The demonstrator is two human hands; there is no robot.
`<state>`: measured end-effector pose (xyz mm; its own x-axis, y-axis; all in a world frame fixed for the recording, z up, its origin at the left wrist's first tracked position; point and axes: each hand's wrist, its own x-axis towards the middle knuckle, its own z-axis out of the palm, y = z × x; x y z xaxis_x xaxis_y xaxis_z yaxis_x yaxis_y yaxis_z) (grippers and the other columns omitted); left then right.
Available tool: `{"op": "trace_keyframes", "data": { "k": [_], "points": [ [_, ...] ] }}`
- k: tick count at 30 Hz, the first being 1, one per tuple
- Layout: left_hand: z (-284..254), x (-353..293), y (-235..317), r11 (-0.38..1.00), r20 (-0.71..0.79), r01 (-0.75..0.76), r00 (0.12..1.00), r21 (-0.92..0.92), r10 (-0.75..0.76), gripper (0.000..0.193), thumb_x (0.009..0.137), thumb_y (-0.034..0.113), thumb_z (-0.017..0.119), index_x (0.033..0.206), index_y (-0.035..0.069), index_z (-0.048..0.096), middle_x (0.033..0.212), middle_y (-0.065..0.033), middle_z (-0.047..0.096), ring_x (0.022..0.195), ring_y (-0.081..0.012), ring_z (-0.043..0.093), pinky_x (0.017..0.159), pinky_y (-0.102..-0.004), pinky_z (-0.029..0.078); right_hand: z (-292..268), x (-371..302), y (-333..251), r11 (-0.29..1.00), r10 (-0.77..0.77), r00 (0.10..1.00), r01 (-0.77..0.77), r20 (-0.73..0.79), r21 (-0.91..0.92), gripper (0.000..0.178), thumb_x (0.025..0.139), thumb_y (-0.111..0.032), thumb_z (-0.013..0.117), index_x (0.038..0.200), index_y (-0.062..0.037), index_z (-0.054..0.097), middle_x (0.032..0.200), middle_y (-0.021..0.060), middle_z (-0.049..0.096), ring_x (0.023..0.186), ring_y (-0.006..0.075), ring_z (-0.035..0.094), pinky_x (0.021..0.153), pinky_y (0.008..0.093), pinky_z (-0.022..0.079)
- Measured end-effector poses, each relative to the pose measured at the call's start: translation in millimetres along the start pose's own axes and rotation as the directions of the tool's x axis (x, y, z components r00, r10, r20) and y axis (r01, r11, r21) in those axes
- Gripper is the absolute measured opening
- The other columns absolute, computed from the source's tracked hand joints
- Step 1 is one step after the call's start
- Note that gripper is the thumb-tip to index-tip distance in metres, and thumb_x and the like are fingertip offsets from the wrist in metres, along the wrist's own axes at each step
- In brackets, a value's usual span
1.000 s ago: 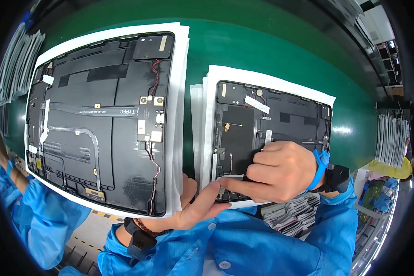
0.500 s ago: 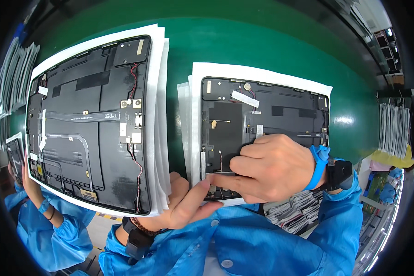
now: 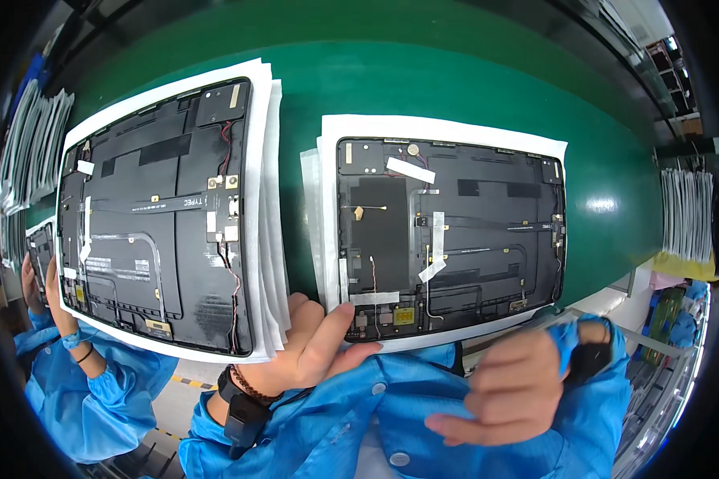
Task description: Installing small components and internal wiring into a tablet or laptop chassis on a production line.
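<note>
In front of me lies a black tablet back cover (image 3: 487,211), its inner side up, resting on white sheets. Thin wires, flat cables and several white tape strips (image 3: 374,298) show on it. At its lower left corner is my left hand (image 3: 311,343), index fingertip on the left edge and thumb along the bottom edge, the corner between them. My right hand (image 3: 515,391), slightly blurred, hovers off the cover's lower edge, near my body. Its fingers are loosely curled, one digit points left, and nothing shows in it. A second, similar cover (image 3: 192,271) lies to the left.
White sheets (image 3: 270,263) are stacked under the left cover on the green tabletop (image 3: 455,88). Stacks of sheets stand at far left (image 3: 36,136) and far right (image 3: 687,215). At lower left, another person's hands (image 3: 60,295) hold a dark panel (image 3: 42,243).
My right hand has lifted off the cover and drawn back toward my body, uncovering tape strips and cables. My left hand stays at the corner. The view has shifted slightly.
</note>
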<state>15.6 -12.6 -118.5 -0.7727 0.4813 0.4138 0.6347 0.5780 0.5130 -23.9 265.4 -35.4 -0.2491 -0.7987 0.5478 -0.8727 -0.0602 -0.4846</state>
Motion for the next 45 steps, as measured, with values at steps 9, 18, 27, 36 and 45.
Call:
{"op": "trace_keyframes", "data": {
  "k": [9,18,27,36,45],
  "points": [
    [-1,9,4,1.000,0.052,-0.003,0.999,-0.025,0.004,0.076,0.076,0.035,0.092,0.130,-0.001,0.053,0.069,-0.0082,0.051,0.060,-0.0263,0.053,0.056,-0.0389,0.041,135,-192,6,0.757,0.652,0.608,-0.491,0.453,-0.431,0.037,0.080,-0.019,0.068,0.113,-0.0050,0.074,0.090,0.0094,0.068,0.077,0.0289,0.067,0.062,0.0419,0.053],
    [-2,9,0,0.989,-0.014,-0.037,0.999,0.143,0.039,0.064,0.085,0.042,0.082,0.130,0.004,0.057,0.068,-0.0024,0.048,0.059,-0.0198,0.052,0.057,-0.0370,0.044,141,-286,71,0.208,0.875,0.431,-0.744,-0.219,-0.634,0.037,0.081,-0.019,0.068,0.114,-0.0049,0.074,0.092,0.0105,0.069,0.079,0.0300,0.068,0.065,0.0427,0.054],
    [-2,12,6,0.965,0.013,-0.144,0.989,0.218,0.145,0.062,0.091,0.046,0.074,0.135,0.005,0.057,0.070,-0.0004,0.047,0.058,-0.0153,0.056,0.058,-0.0330,0.053,164,-324,46,0.046,0.872,0.313,-0.818,-0.376,-0.574,0.036,0.082,-0.019,0.068,0.115,-0.0048,0.073,0.094,0.0115,0.069,0.081,0.0311,0.068,0.067,0.0434,0.054],
    [-3,7,10,0.940,0.015,-0.117,0.993,0.322,0.118,0.056,0.090,0.047,0.075,0.126,0.005,0.065,0.072,-0.0014,0.052,0.061,-0.0139,0.058,0.062,-0.0292,0.054,148,-320,42,0.050,0.861,0.320,-0.828,-0.397,-0.558,0.036,0.083,-0.018,0.068,0.116,-0.0047,0.073,0.096,0.0125,0.070,0.083,0.0322,0.068,0.069,0.0442,0.054],
    [0,9,-11,0.781,0.096,-0.455,0.882,0.428,0.461,0.057,0.092,0.039,0.074,0.133,0.002,0.061,0.080,-0.0031,0.059,0.067,-0.0144,0.059,0.067,-0.0293,0.056,165,-319,32,0.030,0.861,0.304,-0.831,-0.408,-0.556,0.036,0.084,-0.018,0.068,0.117,-0.0046,0.073,0.098,0.0136,0.070,0.085,0.0333,0.069,0.071,0.0450,0.055]
  ]
}}
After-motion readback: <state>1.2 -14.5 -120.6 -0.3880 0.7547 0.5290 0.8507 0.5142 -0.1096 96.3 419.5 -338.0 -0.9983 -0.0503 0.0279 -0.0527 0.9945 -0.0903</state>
